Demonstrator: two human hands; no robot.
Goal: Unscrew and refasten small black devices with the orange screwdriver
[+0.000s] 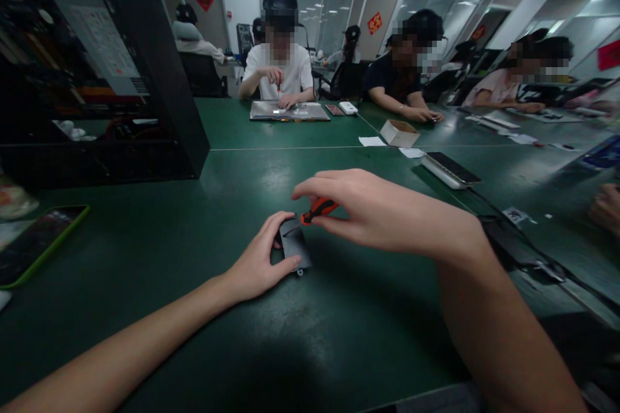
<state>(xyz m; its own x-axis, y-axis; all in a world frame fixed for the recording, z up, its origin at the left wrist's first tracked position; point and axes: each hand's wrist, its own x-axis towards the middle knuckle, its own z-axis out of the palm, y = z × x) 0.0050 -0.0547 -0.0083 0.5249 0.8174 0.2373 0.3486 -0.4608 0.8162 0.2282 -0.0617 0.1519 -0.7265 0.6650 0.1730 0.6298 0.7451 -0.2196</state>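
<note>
The small grey plate (294, 244) is lying flat on the green bench (194, 322), right inside the grip of the left hand (256, 264), which is closing narrowly around it: thumb pressing along its near edge, fingers curling over its far left side. Its long axis is running away from the person, leaning a little to the right at the near end. Just above and to the right of that grip, the right hand (382, 213) is pinching the red-and-black handle of a screwdriver (318, 209), the fingers tight on it. The tool is lying almost crosswise to the plate, and its tip is pointing down and left onto the plate's far end. Both hands are touching the work, the left one nearer and underneath. Well to the left of the grips a phone in a green case (36, 242) is resting face up, with a black computer case (97, 77) standing beyond it. Far off to the right another phone (453, 169) is sitting on a white box, and across the bench a person in a white shirt (278, 71) is working with a screwdriver too.
</note>
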